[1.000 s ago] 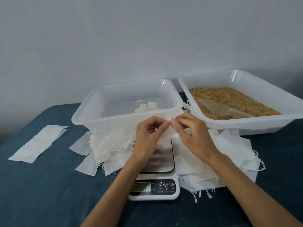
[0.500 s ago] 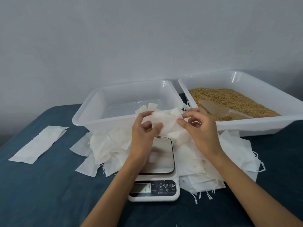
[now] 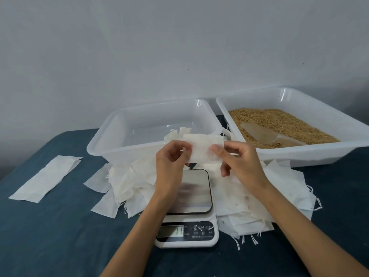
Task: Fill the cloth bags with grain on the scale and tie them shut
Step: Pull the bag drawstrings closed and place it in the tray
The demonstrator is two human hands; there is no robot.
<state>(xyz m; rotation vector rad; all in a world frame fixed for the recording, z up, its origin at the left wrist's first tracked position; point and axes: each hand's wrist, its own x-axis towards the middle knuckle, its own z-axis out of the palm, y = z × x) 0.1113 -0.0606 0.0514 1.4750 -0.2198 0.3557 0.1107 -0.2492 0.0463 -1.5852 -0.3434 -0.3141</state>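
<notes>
Nearest, at the table's front edge: a white kitchen scale (image 3: 186,222), display and buttons facing the person, steel plate (image 3: 192,191) bare. Under it, a dark blue tablecloth (image 3: 50,236).

Either side of the scale and partly tucked beneath it: loose heaps of flat white cloth bags, one pile on the left (image 3: 127,182), a bigger pile on the right (image 3: 259,198), drawstrings trailing off the near edges. Off to the far left, apart from the heaps, a long flat strip of white cloth (image 3: 45,178).

Above the scale plate, held in the air: one cloth bag (image 3: 201,148), stretched sideways between both hands. Left hand (image 3: 169,162) gripping the bag's left end, thumb and curled fingers pinched round the fabric. Right hand (image 3: 239,158) pinching the right end between thumb and forefinger, remaining fingers curled loosely below. Bag flat, no grain visible in it; whether its mouth is parted cannot be told.

Behind the hands, on the left: a clear plastic tub (image 3: 111,134), a few small white cloth pieces (image 3: 180,131) lying at its near right corner. On the right, touching or just beside it: a second tub (image 3: 319,152) holding brown grain (image 3: 283,120), with a translucent scoop (image 3: 261,132) lying on the grain.

Farthest back: a plain grey wall (image 3: 179,47).
</notes>
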